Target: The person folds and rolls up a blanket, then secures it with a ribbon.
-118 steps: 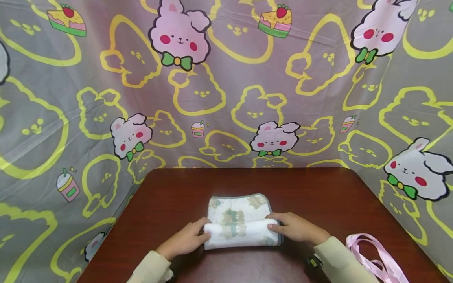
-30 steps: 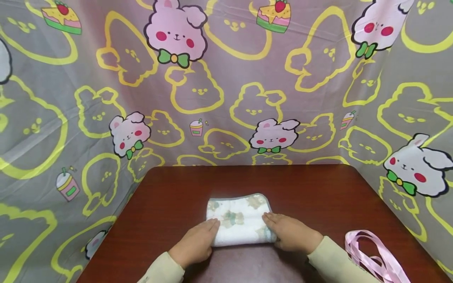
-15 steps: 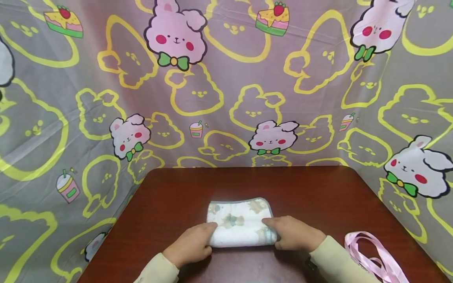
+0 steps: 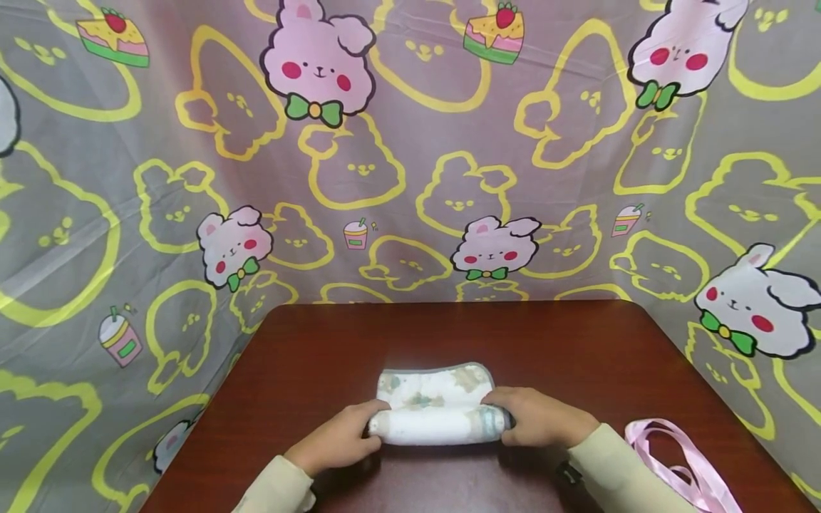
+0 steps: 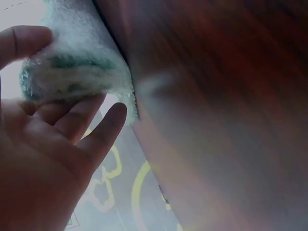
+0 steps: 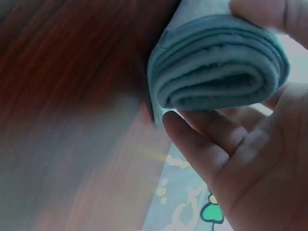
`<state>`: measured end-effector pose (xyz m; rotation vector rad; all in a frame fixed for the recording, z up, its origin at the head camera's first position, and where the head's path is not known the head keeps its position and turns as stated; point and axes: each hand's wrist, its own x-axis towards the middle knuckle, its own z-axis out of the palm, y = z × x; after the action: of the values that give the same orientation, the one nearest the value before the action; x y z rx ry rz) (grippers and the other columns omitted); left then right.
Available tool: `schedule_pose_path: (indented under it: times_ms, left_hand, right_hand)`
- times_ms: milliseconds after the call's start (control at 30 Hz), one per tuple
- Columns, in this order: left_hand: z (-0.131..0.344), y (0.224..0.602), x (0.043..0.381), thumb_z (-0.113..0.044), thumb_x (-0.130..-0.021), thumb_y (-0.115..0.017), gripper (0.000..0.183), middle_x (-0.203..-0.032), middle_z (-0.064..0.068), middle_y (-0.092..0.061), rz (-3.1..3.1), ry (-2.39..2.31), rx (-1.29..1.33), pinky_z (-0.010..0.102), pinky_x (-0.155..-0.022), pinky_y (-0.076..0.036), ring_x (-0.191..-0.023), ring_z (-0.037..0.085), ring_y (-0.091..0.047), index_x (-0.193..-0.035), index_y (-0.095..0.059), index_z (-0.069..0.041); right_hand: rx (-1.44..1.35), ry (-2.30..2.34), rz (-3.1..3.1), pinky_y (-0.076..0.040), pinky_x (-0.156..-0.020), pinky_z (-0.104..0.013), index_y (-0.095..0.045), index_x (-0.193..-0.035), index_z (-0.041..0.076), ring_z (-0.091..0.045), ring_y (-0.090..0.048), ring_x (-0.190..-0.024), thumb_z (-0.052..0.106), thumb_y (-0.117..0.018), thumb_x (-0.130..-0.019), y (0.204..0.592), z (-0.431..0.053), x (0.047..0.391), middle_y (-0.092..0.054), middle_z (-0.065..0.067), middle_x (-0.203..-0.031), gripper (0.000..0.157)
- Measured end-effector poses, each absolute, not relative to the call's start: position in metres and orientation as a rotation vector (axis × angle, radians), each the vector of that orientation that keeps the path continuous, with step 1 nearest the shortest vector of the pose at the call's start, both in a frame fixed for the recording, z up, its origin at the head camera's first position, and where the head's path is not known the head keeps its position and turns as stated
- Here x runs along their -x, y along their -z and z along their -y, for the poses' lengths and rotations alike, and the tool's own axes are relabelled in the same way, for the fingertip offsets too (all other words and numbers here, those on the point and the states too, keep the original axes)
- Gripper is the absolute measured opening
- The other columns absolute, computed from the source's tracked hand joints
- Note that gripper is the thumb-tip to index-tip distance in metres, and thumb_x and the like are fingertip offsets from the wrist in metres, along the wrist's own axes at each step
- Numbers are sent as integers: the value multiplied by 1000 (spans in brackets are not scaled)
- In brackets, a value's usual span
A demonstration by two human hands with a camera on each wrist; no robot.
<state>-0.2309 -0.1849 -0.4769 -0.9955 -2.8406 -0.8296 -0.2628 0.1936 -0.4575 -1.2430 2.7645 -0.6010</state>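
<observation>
A white towel with a brown and green bear print and grey edging lies on the table, its near part rolled into a thick roll and its far part flat. My left hand grips the roll's left end, and my right hand holds the right end. In the left wrist view, the thumb lies on one side of the fuzzy towel end and the fingers on the other. Several coiled layers show at the towel's other end in the right wrist view, between thumb and fingers.
A looped pink ribbon lies on the right side of the dark red-brown table, beside the right sleeve. Grey cloth printed with cartoon animals hangs around the table's back and sides.
A second ago both hands lay over the towel's near corners. They have moved outward to its ends, and its near part now stands up as a roll, leaving a shorter flat part behind.
</observation>
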Motion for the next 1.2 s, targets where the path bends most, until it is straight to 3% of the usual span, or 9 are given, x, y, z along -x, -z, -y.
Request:
schedule_pose_path:
  times_ms: [133,300,500,633,767,833,967,1067,1200]
  left_hand:
    - [187,477,233,-14,-83,-69,40,-102,-7,-64,2849,965,948,29,-79,-48,-87,5,-57,-121,-57,-14]
    - [189,474,235,-13,-85,-68,34,-99,-4,-65,2824,1172,900,27,-77,-48,-86,7,-60,-118,-56,-13]
    - [190,475,236,-21,-91,-65,32,-109,-1,-65,2852,1218,815,31,-84,-48,-97,10,-60,-121,-56,-12]
    - [190,474,238,-29,-95,-61,37,-116,2,-64,2867,1227,750,41,-93,-44,-105,16,-58,-126,-53,-10]
    - [190,473,241,-35,-98,-58,43,-119,5,-62,2876,1263,692,47,-95,-41,-109,19,-56,-130,-51,-8]
    - [190,473,242,-37,-98,-56,45,-119,5,-62,2879,1274,658,45,-93,-42,-107,18,-57,-131,-50,-8]
    - [189,473,242,-35,-99,-55,44,-110,8,-64,2873,1328,625,35,-75,-49,-85,15,-62,-132,-49,-7]
    - [188,473,241,-32,-100,-56,43,-106,12,-64,2856,1409,617,30,-61,-50,-70,15,-63,-133,-48,-5]
    - [187,473,241,-29,-100,-56,42,-105,16,-64,2836,1492,598,35,-55,-52,-63,21,-64,-133,-47,-5]
  right_hand:
    - [1193,647,-2755,-45,-77,-28,-62,-122,18,-5,-52,-90,18,-71,-75,459,-196,265,-53,13,-108,48]
    - [1135,709,-2753,-46,-84,-35,-58,-128,14,-11,-54,-99,19,-71,-80,458,-198,269,-58,5,-117,50]
    - [1024,860,-2697,-45,-80,-34,-52,-134,14,-14,-54,-95,20,-68,-84,459,-199,273,-60,1,-115,53]
    - [927,937,-2684,-42,-90,-44,-46,-141,14,-20,-54,-109,25,-63,-91,459,-199,274,-57,-5,-125,53]
    - [824,979,-2696,-34,-102,-53,-36,-149,20,-25,-44,-128,31,-56,-98,460,-197,274,-47,-7,-142,56]
    - [773,1000,-2690,-29,-106,-54,-30,-152,25,-25,-36,-135,35,-52,-100,459,-196,273,-39,-5,-150,57]
    - [739,1022,-2690,-23,-110,-52,-23,-155,27,-24,-25,-141,37,-45,-103,459,-193,273,-28,-2,-156,57]
    - [781,1017,-2706,-23,-110,-52,-26,-155,19,-26,-26,-141,33,-43,-104,459,-191,273,-30,-5,-155,55]
    - [852,1001,-2738,-26,-108,-54,-35,-150,11,-29,-32,-138,30,-42,-105,460,-190,272,-38,-9,-150,50]
